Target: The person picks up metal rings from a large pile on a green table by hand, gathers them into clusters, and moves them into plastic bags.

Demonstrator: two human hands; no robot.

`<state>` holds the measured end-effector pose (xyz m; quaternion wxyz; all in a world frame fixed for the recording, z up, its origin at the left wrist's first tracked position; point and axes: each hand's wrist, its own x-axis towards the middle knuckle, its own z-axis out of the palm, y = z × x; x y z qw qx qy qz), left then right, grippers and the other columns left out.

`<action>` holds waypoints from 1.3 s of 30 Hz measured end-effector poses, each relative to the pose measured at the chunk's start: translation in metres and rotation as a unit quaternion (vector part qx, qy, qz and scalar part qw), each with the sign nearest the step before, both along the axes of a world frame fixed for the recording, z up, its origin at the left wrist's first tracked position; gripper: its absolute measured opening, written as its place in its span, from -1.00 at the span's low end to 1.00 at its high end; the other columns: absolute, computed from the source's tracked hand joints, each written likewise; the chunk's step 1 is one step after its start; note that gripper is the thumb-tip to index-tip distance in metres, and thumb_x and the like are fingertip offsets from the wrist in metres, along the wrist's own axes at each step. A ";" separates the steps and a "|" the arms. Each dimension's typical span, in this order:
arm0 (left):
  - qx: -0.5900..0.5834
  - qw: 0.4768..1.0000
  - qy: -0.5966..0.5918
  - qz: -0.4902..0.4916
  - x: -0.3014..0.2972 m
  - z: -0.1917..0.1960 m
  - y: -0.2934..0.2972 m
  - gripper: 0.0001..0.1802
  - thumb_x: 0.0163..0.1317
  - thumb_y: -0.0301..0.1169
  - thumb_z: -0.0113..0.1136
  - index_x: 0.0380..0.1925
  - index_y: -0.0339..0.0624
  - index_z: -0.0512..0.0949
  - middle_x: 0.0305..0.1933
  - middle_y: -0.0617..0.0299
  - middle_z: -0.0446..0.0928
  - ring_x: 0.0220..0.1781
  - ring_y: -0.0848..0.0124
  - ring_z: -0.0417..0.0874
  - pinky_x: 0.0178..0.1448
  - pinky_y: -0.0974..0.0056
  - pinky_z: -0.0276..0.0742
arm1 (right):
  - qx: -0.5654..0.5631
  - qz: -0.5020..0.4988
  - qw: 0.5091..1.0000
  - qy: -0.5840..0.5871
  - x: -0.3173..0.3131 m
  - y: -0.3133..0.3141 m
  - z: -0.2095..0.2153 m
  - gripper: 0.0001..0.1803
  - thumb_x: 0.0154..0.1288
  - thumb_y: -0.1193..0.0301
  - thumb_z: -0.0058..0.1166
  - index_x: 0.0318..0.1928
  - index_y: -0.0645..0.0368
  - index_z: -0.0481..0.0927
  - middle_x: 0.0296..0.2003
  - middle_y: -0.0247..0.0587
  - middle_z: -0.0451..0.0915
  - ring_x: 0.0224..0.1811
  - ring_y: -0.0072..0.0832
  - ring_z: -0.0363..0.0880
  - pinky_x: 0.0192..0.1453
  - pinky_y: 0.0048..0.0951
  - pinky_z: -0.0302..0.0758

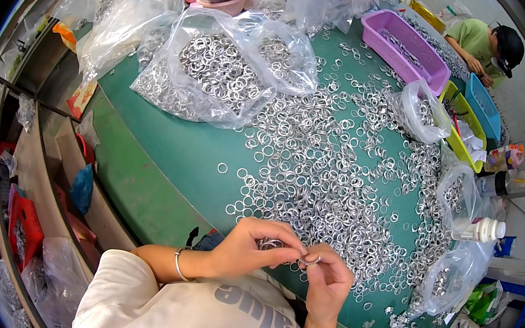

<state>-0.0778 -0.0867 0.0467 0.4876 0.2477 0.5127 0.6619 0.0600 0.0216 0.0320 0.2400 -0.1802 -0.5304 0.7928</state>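
Note:
In front of my chest, both hands meet over the near edge of a green table. My left hand (252, 247) is closed, its thumb and forefinger pinched at a small silver metal ring (309, 261). Several more silver rings (271, 244) sit in the curl of its fingers. From the other side, my right hand (330, 278) grips the same ring between thumb and fingertips. Just beyond my hands spreads a large heap of loose silver rings (330, 202).
Clear plastic bags of rings (218, 70) stand at the far left. A purple basket (407, 49), a yellow-green basket (463, 130) and a blue basket (483, 106) line the far right. A white bottle (478, 229) lies at the right. Another person (486, 50) works beyond.

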 end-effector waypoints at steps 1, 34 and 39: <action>0.006 1.000 0.004 -0.001 -0.001 0.000 0.000 -0.86 0.07 -0.62 0.23 -0.32 -0.34 0.62 -0.31 0.11 0.59 -0.40 0.49 0.54 -0.42 0.48 0.40 | 0.044 -0.014 0.999 -0.012 0.000 0.000 0.002 -0.89 0.20 0.61 0.04 -0.24 0.35 0.53 -0.32 -0.15 0.54 -0.27 -0.45 0.47 -0.13 -0.49 0.38; -0.017 0.944 -0.319 -0.084 0.004 -0.009 -0.009 -0.77 0.30 -0.37 0.06 -0.24 -0.35 0.55 -0.35 0.23 0.52 -0.59 0.69 0.25 -0.59 0.57 0.08 | -0.140 -0.018 0.990 0.018 0.010 -0.016 0.000 -0.83 0.28 0.57 0.00 -0.16 0.39 0.54 -0.25 -0.11 0.58 -0.25 -0.44 0.54 -0.08 -0.44 0.46; -0.026 0.908 -0.401 -0.119 0.013 -0.017 -0.005 -0.72 0.32 -0.34 0.03 -0.14 -0.35 0.51 -0.29 0.27 0.48 -0.52 0.70 0.24 -0.57 0.59 0.08 | -0.106 -0.049 0.993 0.007 0.016 -0.020 0.001 -0.85 0.21 0.68 0.02 -0.20 0.38 0.55 -0.25 -0.14 0.56 -0.23 -0.46 0.53 -0.08 -0.48 0.45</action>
